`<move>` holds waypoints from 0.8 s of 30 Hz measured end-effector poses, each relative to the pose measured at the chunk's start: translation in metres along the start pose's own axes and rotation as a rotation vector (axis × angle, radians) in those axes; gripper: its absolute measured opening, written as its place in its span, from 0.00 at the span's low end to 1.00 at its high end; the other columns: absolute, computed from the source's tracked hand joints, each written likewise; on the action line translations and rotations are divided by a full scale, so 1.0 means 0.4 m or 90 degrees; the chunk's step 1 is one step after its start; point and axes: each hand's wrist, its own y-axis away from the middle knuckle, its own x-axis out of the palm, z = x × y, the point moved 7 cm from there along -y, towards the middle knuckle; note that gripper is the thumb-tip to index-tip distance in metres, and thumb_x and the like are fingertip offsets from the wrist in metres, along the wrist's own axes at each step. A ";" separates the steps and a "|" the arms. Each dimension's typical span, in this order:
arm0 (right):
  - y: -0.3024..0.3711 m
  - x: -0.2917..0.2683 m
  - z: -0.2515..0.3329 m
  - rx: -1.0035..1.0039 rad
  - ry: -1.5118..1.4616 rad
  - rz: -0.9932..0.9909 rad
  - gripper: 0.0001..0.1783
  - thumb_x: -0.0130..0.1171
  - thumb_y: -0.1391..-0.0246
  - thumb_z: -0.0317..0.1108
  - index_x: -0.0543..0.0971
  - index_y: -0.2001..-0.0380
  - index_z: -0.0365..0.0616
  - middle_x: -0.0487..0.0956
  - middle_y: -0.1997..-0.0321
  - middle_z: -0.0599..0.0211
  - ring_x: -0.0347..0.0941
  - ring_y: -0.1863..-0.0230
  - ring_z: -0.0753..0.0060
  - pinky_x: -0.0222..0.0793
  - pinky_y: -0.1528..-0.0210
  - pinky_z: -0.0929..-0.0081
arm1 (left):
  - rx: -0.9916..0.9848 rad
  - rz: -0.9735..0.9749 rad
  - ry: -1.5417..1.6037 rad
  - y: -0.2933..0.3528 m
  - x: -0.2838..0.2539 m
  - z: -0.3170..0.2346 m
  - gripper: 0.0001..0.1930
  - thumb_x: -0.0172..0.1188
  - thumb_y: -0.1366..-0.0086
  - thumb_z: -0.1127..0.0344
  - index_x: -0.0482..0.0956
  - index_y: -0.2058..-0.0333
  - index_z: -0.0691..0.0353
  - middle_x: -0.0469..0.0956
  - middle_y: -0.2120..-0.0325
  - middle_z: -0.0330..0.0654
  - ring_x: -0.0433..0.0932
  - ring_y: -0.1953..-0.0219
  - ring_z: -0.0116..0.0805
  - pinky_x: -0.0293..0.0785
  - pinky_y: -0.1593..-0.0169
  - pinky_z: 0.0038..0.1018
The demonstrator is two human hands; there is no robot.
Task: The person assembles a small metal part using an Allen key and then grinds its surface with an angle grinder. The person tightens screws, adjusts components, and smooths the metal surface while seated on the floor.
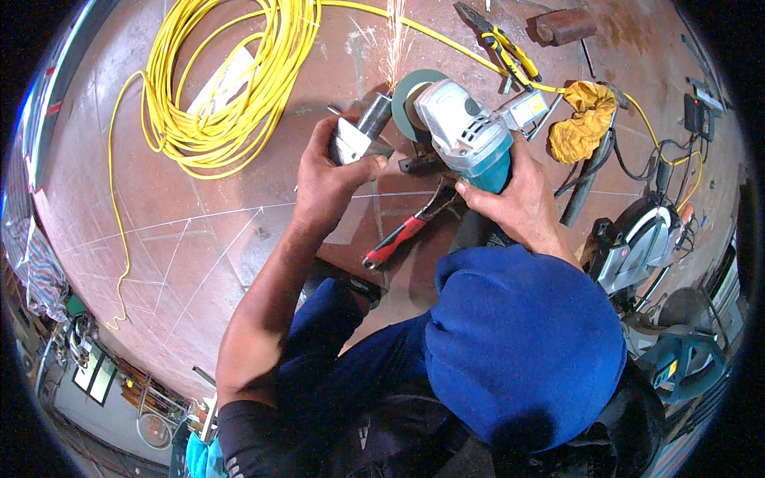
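My right hand (518, 203) is wrapped round the teal body of an angle grinder (462, 127) with a silver gear head. Its greenish disc (405, 111) meets the end of a short, dark metal cylinder (374, 115), and orange sparks (394, 44) stream away toward the far side. The cylinder belongs to a metal workpiece with a bright, flat face (349, 142). Closed on this piece is my left hand (331, 171), thumb along its near side. Below the grinder, on the tiled floor, lie pliers with red-and-black handles (396, 240).
A coil of yellow cable (279, 80) lies far left, its line running right past yellow-and-black pliers (510, 52). A rusty cylinder (564, 27) and an orange-yellow cloth (583, 119) are at far right. A machine with a round guard (645, 239) stands to the right.
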 end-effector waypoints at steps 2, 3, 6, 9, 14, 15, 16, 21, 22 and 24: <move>0.000 0.000 -0.003 0.001 0.000 0.003 0.46 0.78 0.60 0.43 0.69 0.40 0.35 0.82 0.50 0.45 0.81 0.48 0.49 0.74 0.44 0.59 | -0.057 0.010 0.036 0.003 -0.001 0.004 0.37 0.77 0.52 0.69 0.71 0.43 0.66 0.76 0.63 0.39 0.75 0.63 0.26 0.73 0.59 0.24; 0.001 0.001 -0.005 0.004 -0.004 0.007 0.46 0.78 0.60 0.43 0.69 0.40 0.35 0.82 0.49 0.45 0.81 0.47 0.50 0.74 0.44 0.60 | -0.084 0.013 0.057 0.005 -0.002 0.008 0.37 0.77 0.52 0.69 0.71 0.43 0.66 0.76 0.63 0.39 0.74 0.63 0.25 0.73 0.60 0.23; 0.005 0.001 -0.010 0.021 -0.030 0.003 0.46 0.78 0.60 0.42 0.69 0.39 0.35 0.81 0.47 0.46 0.80 0.46 0.51 0.74 0.43 0.60 | -0.106 0.007 0.055 0.004 -0.006 0.023 0.37 0.77 0.52 0.69 0.71 0.43 0.66 0.77 0.62 0.39 0.75 0.62 0.26 0.74 0.59 0.25; 0.008 0.001 -0.009 0.027 -0.034 0.001 0.46 0.78 0.59 0.42 0.69 0.39 0.35 0.81 0.46 0.47 0.80 0.45 0.53 0.73 0.42 0.60 | 0.059 -0.024 -0.051 -0.007 -0.006 0.006 0.37 0.77 0.51 0.68 0.71 0.43 0.66 0.78 0.61 0.42 0.78 0.59 0.31 0.76 0.54 0.29; 0.001 0.002 0.004 0.014 -0.019 0.017 0.47 0.78 0.59 0.43 0.69 0.38 0.35 0.81 0.47 0.46 0.80 0.45 0.50 0.74 0.42 0.59 | 0.202 -0.073 -0.199 -0.002 -0.006 0.000 0.37 0.78 0.51 0.66 0.71 0.43 0.66 0.79 0.58 0.47 0.79 0.55 0.36 0.76 0.47 0.32; 0.000 0.001 0.007 0.010 -0.001 0.017 0.47 0.78 0.59 0.44 0.68 0.38 0.35 0.81 0.47 0.45 0.80 0.46 0.49 0.74 0.42 0.59 | 0.218 -0.080 -0.228 0.001 -0.006 -0.003 0.37 0.78 0.51 0.65 0.71 0.43 0.66 0.79 0.58 0.47 0.79 0.55 0.36 0.76 0.47 0.32; -0.002 0.001 0.010 0.005 0.016 0.017 0.47 0.77 0.59 0.44 0.68 0.38 0.35 0.81 0.47 0.45 0.80 0.46 0.47 0.74 0.43 0.58 | 0.235 -0.086 -0.256 0.003 -0.007 -0.008 0.37 0.78 0.51 0.65 0.71 0.43 0.65 0.79 0.57 0.48 0.79 0.55 0.36 0.76 0.47 0.32; -0.001 0.002 0.017 -0.005 0.028 0.013 0.44 0.77 0.59 0.48 0.70 0.43 0.35 0.82 0.52 0.40 0.81 0.49 0.39 0.76 0.46 0.53 | 0.183 -0.059 -0.194 -0.005 -0.011 -0.001 0.38 0.79 0.51 0.65 0.71 0.43 0.66 0.80 0.58 0.47 0.79 0.55 0.34 0.76 0.48 0.30; -0.001 0.001 0.021 -0.023 0.025 0.003 0.43 0.77 0.59 0.50 0.71 0.46 0.36 0.83 0.54 0.38 0.81 0.50 0.36 0.77 0.47 0.50 | 0.174 -0.050 -0.173 -0.008 -0.011 0.000 0.38 0.79 0.52 0.65 0.71 0.43 0.66 0.80 0.59 0.46 0.79 0.55 0.34 0.76 0.49 0.30; 0.000 0.003 0.019 -0.022 0.024 0.003 0.43 0.77 0.59 0.50 0.71 0.46 0.36 0.83 0.54 0.38 0.81 0.50 0.36 0.77 0.47 0.50 | 0.145 -0.036 -0.146 -0.016 -0.013 0.003 0.39 0.80 0.52 0.65 0.71 0.43 0.67 0.80 0.59 0.45 0.79 0.56 0.33 0.76 0.50 0.30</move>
